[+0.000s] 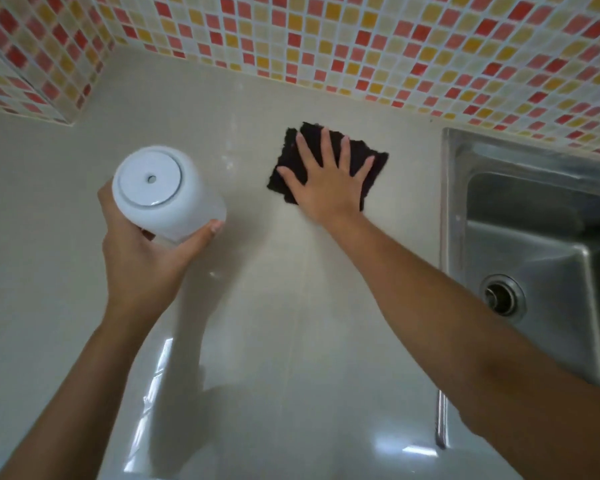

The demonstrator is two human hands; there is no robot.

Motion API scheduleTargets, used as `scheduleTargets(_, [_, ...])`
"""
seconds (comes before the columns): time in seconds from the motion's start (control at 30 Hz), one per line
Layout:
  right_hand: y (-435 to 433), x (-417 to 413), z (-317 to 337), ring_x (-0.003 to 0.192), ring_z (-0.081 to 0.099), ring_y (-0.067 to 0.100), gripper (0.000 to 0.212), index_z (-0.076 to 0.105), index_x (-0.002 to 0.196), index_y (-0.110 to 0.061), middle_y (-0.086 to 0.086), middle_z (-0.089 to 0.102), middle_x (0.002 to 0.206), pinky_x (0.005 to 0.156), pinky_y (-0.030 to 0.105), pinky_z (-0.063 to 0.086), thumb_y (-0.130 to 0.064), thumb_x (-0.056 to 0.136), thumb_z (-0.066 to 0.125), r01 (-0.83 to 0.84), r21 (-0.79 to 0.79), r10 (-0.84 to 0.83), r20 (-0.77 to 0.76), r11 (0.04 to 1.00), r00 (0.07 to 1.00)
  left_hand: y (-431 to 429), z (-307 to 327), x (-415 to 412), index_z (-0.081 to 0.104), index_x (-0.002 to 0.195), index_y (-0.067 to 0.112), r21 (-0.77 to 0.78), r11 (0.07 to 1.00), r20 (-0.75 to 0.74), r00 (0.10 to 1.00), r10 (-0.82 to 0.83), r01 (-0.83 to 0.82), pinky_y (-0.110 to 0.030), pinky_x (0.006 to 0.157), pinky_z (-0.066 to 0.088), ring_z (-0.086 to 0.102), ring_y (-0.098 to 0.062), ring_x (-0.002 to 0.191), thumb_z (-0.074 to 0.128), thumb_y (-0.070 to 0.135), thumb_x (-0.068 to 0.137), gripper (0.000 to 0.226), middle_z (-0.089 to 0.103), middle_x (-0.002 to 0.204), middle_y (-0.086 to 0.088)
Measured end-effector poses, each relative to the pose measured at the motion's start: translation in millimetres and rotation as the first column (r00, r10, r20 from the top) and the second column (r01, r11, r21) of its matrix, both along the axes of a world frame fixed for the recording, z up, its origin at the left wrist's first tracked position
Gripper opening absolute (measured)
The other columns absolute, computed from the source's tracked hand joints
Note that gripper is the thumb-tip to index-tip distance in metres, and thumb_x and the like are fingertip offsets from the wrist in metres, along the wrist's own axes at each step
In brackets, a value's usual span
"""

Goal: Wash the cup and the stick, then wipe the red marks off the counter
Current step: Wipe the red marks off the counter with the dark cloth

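My left hand (142, 258) grips a white cup (167, 192) and holds it above the counter, its round base turned toward the camera. My right hand (326, 181) lies flat with spread fingers on a dark cloth (373, 164) and presses it onto the beige counter (257, 306). The cloth lies near the back wall, left of the sink. No red marks show on the counter around the cloth. The stick is not in view.
A steel sink (534, 244) with a round drain (503, 299) is set into the counter at the right. A mosaic tile wall (361, 39) in red, orange and cream runs along the back and turns forward at the left corner.
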State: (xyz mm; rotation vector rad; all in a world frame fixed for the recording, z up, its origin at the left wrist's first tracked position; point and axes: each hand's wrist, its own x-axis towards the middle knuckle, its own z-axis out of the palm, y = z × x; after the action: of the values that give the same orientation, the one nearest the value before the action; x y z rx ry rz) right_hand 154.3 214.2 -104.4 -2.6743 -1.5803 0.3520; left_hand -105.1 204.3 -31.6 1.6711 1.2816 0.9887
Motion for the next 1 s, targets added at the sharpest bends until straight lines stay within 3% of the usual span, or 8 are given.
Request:
scheduleTargets(0.13, [-68.6, -53.7, -0.6, 0.149, 0.004, 0.033, 0.071, 0.010, 0.154, -0.032, 0.008, 0.006, 0.163, 0.110, 0.070, 0.003, -0.067, 0.094, 0.019, 0.021, 0.083, -0.026, 0.055, 0.996, 0.998, 20.2, 9.1, -3.2, 0.032, 0.137, 0.025, 0.021, 1.000, -0.015, 1.000, -0.015, 0.015, -0.032, 0.103, 0.048, 0.054, -0.005, 0.122, 0.086, 0.036, 0.065, 0.090, 0.052, 0.136, 0.005])
scheduleTargets(0.3, [-201.9, -169.4, 10.2, 0.146, 0.018, 0.040, 0.081, 0.019, 0.153, -0.029, 0.014, 0.015, 0.161, 0.105, 0.074, 0.015, -0.072, 0.087, 0.035, -0.193, 0.027, 0.192, 0.011, 0.981, 0.981, 44.8, 21.8, 11.1, 0.029, 0.143, 0.017, 0.050, 0.999, 0.028, 0.999, -0.018, 0.017, -0.019, 0.097, 0.048, 0.052, 0.003, 0.121, 0.086, 0.025, 0.071, 0.093, 0.050, 0.135, 0.009])
scheduleTargets(0.43, [-127.6, -108.4, 3.3, 0.146, 0.022, 0.034, 0.076, 0.024, 0.152, -0.034, 0.010, 0.020, 0.160, 0.105, 0.069, 0.021, -0.074, 0.087, 0.032, -0.229, 0.071, 0.224, 0.068, 0.971, 0.972, 48.7, 25.2, 20.7, 0.031, 0.140, 0.019, 0.067, 0.998, 0.076, 0.997, -0.026, 0.021, -0.012, 0.094, 0.047, 0.052, 0.008, 0.119, 0.085, 0.021, 0.072, 0.087, 0.049, 0.129, 0.020])
scheduleTargets(0.6, [22.5, -7.1, -1.7, 0.149, -0.002, 0.030, 0.075, 0.003, 0.153, -0.041, 0.001, 0.002, 0.164, 0.111, 0.068, -0.005, -0.077, 0.087, 0.008, -0.037, -0.003, 0.037, 0.046, 0.999, 0.998, 36.9, 15.0, 4.5, 0.028, 0.141, 0.016, 0.066, 0.998, 0.068, 0.998, -0.004, -0.001, -0.015, 0.096, 0.047, 0.051, 0.004, 0.122, 0.085, 0.022, 0.073, 0.089, 0.049, 0.132, 0.014])
scheduleTargets(0.73, [-2.7, -49.5, -7.1, 0.148, 0.002, 0.035, 0.073, 0.010, 0.154, -0.032, 0.010, 0.006, 0.163, 0.115, 0.060, 0.001, -0.069, 0.092, 0.014, -0.027, 0.089, 0.021, 0.065, 0.996, 0.998, 39.6, 12.9, -4.4, 0.028, 0.143, 0.011, 0.055, 0.998, 0.052, 0.999, 0.010, -0.013, -0.020, 0.096, 0.049, 0.052, -0.003, 0.124, 0.085, 0.028, 0.072, 0.093, 0.048, 0.138, 0.003])
scheduleTargets(0.83, [-93.6, -130.9, -2.6, 0.148, 0.006, 0.036, 0.073, 0.016, 0.154, -0.029, 0.013, 0.008, 0.162, 0.115, 0.060, 0.009, -0.066, 0.093, 0.029, -0.171, 0.154, 0.176, -0.019, 0.973, 0.984, 45.4, 14.6, 2.6, 0.030, 0.141, 0.009, 0.051, 0.999, 0.069, 0.998, 0.012, -0.015, -0.031, 0.099, 0.051, 0.052, -0.004, 0.124, 0.086, 0.027, 0.071, 0.092, 0.048, 0.135, 0.006])
scheduleTargets(0.93, [-191.7, -180.8, 9.3, 0.149, 0.006, 0.030, 0.074, 0.013, 0.154, -0.035, 0.005, 0.006, 0.163, 0.112, 0.061, 0.020, -0.068, 0.091, 0.034, -0.450, 0.090, 0.457, -0.085, 0.888, 0.885, 46.3, 16.4, 17.3, 0.029, 0.141, 0.009, 0.041, 0.999, 0.082, 0.997, -0.012, 0.008, -0.024, 0.099, 0.049, 0.050, -0.001, 0.124, 0.086, 0.026, 0.071, 0.092, 0.047, 0.134, 0.009])
scheduleTargets(1.0, [-209.4, -164.4, 8.6, 0.150, 0.006, 0.025, 0.073, 0.014, 0.153, -0.039, -0.003, 0.009, 0.163, 0.113, 0.060, 0.018, -0.071, 0.090, 0.034, -0.523, 0.095, 0.530, -0.101, 0.847, 0.842, 45.0, 16.8, 23.0, 0.027, 0.142, 0.009, 0.035, 0.999, 0.089, 0.996, -0.022, 0.019, -0.020, 0.097, 0.048, 0.050, -0.001, 0.124, 0.085, 0.025, 0.072, 0.092, 0.046, 0.135, 0.009])
